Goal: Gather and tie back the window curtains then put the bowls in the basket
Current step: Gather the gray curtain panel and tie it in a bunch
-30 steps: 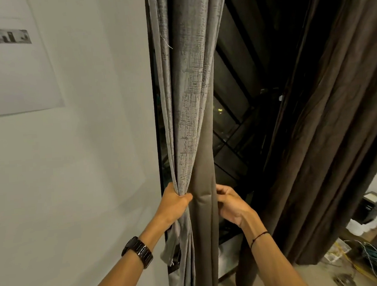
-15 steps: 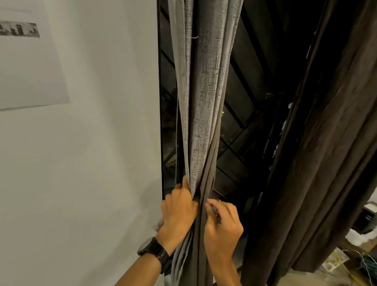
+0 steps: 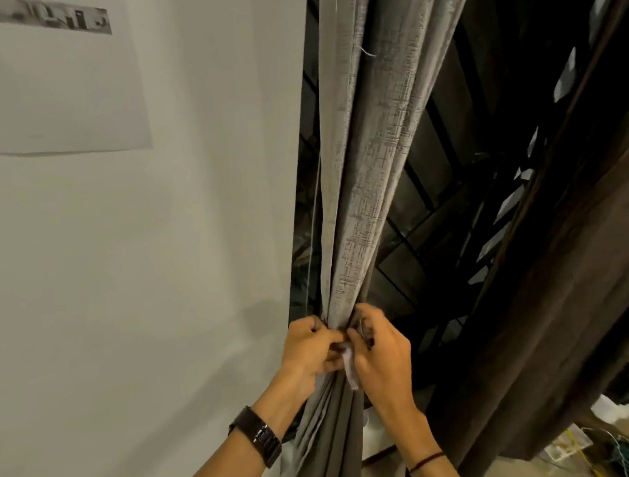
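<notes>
- Now both hands are tight on the grey curtain [image 3: 362, 197], which is bunched into a narrow bundle at the left edge of the dark window [image 3: 433, 200].
- Left hand [image 3: 310, 354] grips the bundle from the left, fingers curled round it and thumb laid across the front.
- Right hand [image 3: 383, 360] clamps the bundle's right side, fingers curled in against the cloth.
- Small white strip [image 3: 350, 370] hangs between the two hands; which hand pinches it, I cannot tell.
- Below the grip, the grey folds fall loose past the watch [image 3: 259, 434] on the left wrist.
- Dark brown curtain [image 3: 571, 313] hangs to the right, apart from the grey one.
- White wall [image 3: 123, 289] on the left carries a paper sheet [image 3: 53, 89].
- Tangled cables [image 3: 626, 455] lie low on the right.
</notes>
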The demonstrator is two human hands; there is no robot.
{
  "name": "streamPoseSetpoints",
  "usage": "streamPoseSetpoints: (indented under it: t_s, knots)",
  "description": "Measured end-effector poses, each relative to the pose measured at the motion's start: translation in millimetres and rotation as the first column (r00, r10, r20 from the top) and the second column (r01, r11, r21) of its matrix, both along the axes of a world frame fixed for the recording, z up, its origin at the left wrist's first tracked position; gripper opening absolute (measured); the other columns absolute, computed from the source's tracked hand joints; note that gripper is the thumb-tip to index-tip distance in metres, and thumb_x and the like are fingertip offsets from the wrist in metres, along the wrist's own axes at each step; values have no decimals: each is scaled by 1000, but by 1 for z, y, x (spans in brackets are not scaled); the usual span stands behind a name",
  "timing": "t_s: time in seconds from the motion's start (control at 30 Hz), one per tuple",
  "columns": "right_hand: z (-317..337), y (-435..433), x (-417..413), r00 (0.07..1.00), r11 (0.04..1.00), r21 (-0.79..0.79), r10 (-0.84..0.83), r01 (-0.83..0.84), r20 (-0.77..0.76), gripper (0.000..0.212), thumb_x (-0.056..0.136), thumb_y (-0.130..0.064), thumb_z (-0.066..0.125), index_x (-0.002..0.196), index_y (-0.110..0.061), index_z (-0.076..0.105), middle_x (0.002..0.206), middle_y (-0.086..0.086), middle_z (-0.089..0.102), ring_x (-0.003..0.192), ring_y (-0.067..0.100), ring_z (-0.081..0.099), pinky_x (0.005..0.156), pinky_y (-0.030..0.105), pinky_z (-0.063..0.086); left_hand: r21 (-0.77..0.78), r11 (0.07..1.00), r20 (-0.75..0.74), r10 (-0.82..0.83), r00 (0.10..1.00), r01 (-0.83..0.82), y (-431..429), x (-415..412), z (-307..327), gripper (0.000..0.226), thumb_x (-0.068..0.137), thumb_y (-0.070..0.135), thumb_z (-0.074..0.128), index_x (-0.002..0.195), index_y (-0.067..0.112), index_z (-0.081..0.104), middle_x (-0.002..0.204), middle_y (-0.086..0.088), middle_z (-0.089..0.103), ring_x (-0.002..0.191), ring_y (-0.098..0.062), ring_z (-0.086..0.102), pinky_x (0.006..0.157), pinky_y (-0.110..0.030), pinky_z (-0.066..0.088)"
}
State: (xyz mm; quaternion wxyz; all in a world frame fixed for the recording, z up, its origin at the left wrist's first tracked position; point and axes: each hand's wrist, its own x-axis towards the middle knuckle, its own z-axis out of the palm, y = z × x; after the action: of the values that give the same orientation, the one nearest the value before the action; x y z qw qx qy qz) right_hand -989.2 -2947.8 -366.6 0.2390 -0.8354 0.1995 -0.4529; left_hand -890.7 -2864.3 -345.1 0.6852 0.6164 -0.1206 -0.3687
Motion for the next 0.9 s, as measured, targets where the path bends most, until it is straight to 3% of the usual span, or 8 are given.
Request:
streamPoseSetpoints:
  t_s: [0.1,0.23,0.3,0.37,0.43,0.67,0.8,0.9]
  knots:
    - [14,3,-3,996,975,206,-89,82,23,36,85,-7,79,113,-22,63,83,-14,67,84,-4,65,71,6,48,7,995,304,94,948,-101,-5,-8,-14,24,90,3,71,78,20,60,85,-8,75,75,-23,74,62,-43,65]
    - [16,-4,-9,981,948,254,-192,194,-30,27,81,-16,85,96,-27,65,75,-12,65,74,1,64,67,22,55,172,985,609,-90,788,-20,-8,-23,-33,24,95,17,70,87,35,83,82,15,78,79,-5,74,77,-35,64]
    - [8,-5,-17,972,954,187,-226,235,-66,27,79,-17,85,97,-28,68,86,-14,66,86,2,63,73,29,58,154,986,472,-126,872,59,-8,-29,-31,22,97,22,63,92,29,84,84,7,80,81,-11,76,79,-40,65]
    - [-2,3,-25,959,961,35,-270,273,-81,31,76,-9,85,98,-25,72,94,-17,61,96,10,61,75,35,59,11,994,122,-112,986,112,-9,-30,-19,23,97,22,59,97,15,81,90,-6,79,84,-24,75,74,-40,65]
    - [-12,16,-30,953,948,-135,-298,289,-53,34,72,1,86,96,-20,75,86,-12,62,85,16,58,64,37,56,-103,987,-132,-140,981,127,-13,-28,-4,26,96,24,64,100,2,77,88,-12,76,77,-24,69,63,-31,58]
    - [-27,30,-44,978,953,-244,-200,179,-61,42,70,-1,88,105,-20,72,96,-7,67,86,7,47,66,25,51,-155,987,-106,-44,993,27,-22,-28,-19,9,87,-6,74,94,-5,79,83,-19,76,73,-23,72,68,-30,58]
    - [-33,16,-58,960,969,24,-241,247,-140,57,76,-16,87,125,-33,61,138,-8,49,118,9,47,92,29,49,-225,971,-144,-112,983,78,-22,-17,-23,19,90,-14,65,108,-15,72,82,-21,73,65,-20,70,70,-29,58]
    - [-34,5,-61,995,959,274,-52,72,-79,45,83,-9,81,108,-44,66,114,-22,63,98,6,67,79,32,61,-222,962,-90,-182,979,159,-16,-14,-24,23,89,-13,67,112,-11,73,88,-21,75,73,-22,71,74,-30,59]
